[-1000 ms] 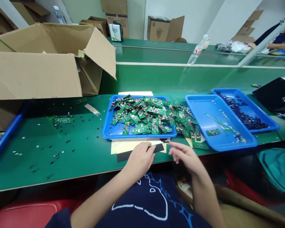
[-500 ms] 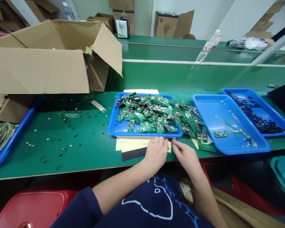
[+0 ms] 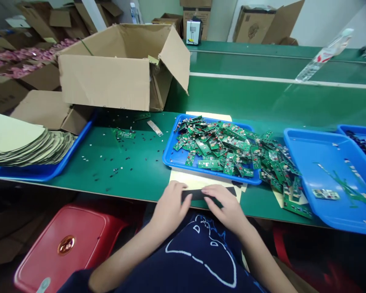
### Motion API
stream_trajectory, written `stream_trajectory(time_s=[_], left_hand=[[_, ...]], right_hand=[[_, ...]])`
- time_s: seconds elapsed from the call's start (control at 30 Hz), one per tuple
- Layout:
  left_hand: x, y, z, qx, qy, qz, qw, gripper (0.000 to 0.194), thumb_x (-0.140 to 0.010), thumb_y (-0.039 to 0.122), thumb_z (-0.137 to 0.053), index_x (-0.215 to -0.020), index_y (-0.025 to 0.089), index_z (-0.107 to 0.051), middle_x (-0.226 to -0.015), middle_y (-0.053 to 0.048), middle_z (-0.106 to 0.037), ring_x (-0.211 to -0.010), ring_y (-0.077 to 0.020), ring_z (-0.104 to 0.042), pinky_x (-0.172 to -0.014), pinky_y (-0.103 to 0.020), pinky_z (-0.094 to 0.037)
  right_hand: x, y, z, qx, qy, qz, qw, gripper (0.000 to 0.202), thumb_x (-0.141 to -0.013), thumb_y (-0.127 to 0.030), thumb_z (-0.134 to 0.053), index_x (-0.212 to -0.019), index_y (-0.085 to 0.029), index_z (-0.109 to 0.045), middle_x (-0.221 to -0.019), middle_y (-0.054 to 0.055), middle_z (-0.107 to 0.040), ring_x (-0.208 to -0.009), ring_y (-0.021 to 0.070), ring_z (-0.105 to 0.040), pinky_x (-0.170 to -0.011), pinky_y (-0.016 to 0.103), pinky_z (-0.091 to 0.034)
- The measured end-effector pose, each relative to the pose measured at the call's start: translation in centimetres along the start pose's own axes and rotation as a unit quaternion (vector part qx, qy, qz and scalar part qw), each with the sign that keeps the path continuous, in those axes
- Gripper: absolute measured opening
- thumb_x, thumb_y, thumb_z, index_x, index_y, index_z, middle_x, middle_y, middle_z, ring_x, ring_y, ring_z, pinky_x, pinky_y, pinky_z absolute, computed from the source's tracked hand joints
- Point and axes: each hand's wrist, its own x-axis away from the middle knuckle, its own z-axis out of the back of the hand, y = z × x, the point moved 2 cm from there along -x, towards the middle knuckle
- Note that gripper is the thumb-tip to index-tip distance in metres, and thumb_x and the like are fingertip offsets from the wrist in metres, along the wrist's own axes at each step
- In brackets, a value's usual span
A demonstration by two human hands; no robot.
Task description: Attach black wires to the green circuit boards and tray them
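A flat black strip (image 3: 197, 194) lies over pale yellow paper (image 3: 189, 177) at the table's front edge. My left hand (image 3: 171, 203) has its fingers and thumb around the strip's left end. Farther right, my right hand (image 3: 227, 207) holds the strip from above, its thumb on the near side and the strip's right end showing past the fingers. Just beyond both hands is a blue tray (image 3: 167, 156) heaped with green circuit boards (image 3: 213, 146), which spill over its right side. Small dark bits lie by the tray's near right edge.
On the right stands another blue tray (image 3: 305, 162) with a board and green scraps. A large cardboard box (image 3: 106, 81) stands at the back left. Stacked pale sheets (image 3: 15, 138) fill a tray at far left. Black bits dot the table (image 3: 146, 175). A red stool (image 3: 79, 232) is below.
The view has swung left. My right hand has left the tray edge, where it pinched something small and dark. Both hands are now on the black strip, which earlier lay left of them.
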Motion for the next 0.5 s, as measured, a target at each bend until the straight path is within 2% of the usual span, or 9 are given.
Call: stream_trajectory(time_s=[0.1, 0.2, 0.33, 0.5], left_hand=[[2.2, -2.8, 1.2, 0.118, 0.001, 0.131, 0.984, 0.035, -0.082, 0.026, -0.05, -0.115, 0.016, -0.044, -0.099, -0.007, -0.051, -0.069, -0.013, -0.056, -0.063, -0.031, -0.05], [2.9, -3.6, 1.0, 0.246, -0.025, 0.203, 0.948, 0.049, -0.079, 0.027, -0.052, -0.125, 0.017, -0.036, -0.11, -0.01, -0.048, -0.063, -0.0091, -0.055, -0.055, -0.027, -0.048], [2.0, -3.3, 0.4, 0.329, -0.037, 0.225, 0.916, 0.055, -0.077, 0.026, -0.054, -0.127, 0.019, -0.032, -0.108, -0.007, -0.047, -0.059, -0.0066, -0.055, -0.053, -0.025, -0.047], [0.4, -3.2, -0.4, 0.363, -0.044, 0.212, 0.906, 0.051, -0.075, 0.022, -0.056, -0.122, 0.017, -0.037, -0.092, 0.0, -0.048, -0.052, -0.0027, -0.047, -0.055, -0.021, -0.045]], right_hand=[[-1.2, -0.2, -3.3, 0.024, -0.038, 0.083, 0.996, 0.027, -0.087, -0.018, -0.048, -0.11, -0.018, -0.061, -0.109, 0.009, -0.066, -0.111, 0.0229, -0.056, -0.094, 0.043, -0.049], [-1.6, 0.1, -5.3, 0.077, -0.061, 0.101, 0.99, 0.034, -0.086, -0.019, -0.05, -0.119, -0.016, -0.056, -0.121, 0.012, -0.06, -0.122, 0.0254, -0.048, -0.098, 0.046, -0.046], [-1.2, 0.5, -5.6, 0.115, -0.058, 0.079, 0.989, 0.037, -0.087, -0.02, -0.048, -0.124, -0.015, -0.052, -0.124, 0.013, -0.058, -0.125, 0.0265, -0.045, -0.099, 0.047, -0.045], [-1.0, 0.9, -4.5, 0.078, -0.049, 0.073, 0.993, 0.036, -0.089, -0.023, -0.046, -0.124, -0.015, -0.051, -0.123, 0.013, -0.058, -0.121, 0.0243, -0.049, -0.099, 0.045, -0.046]])
